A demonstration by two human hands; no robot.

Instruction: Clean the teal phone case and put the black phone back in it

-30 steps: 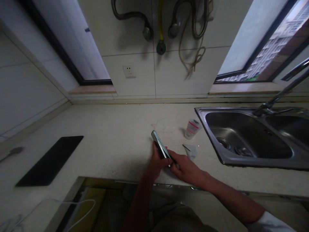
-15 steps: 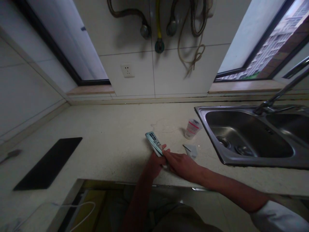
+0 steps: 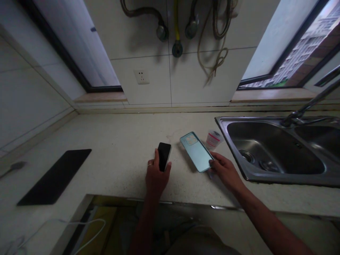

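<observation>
A smartphone [image 3: 164, 156] with a dark screen facing up is gripped along its sides by my left hand [image 3: 157, 179], which wears a ring. To its right, a light blue-green phone case [image 3: 198, 153] with a camera cutout tilts above the counter. My right hand [image 3: 225, 169] pinches the case at its lower right corner, thumb on top. The phone and the case are apart. Just behind the case stands a clear plastic cup [image 3: 213, 140] with red print, partly covered by it.
The pale countertop [image 3: 127, 141] carries a black mat [image 3: 57, 175] and a brush-like tool [image 3: 16, 166] at left, with a white cable [image 3: 87, 223] at its front edge. A steel sink [image 3: 273, 148] with a faucet [image 3: 294, 115] lies right. Hoses hang on the tiled wall [image 3: 148, 95].
The phone and case were together in both hands; now they are separated. My right hand has moved right with the case, while my left hand moved slightly left with the phone, screen now up.
</observation>
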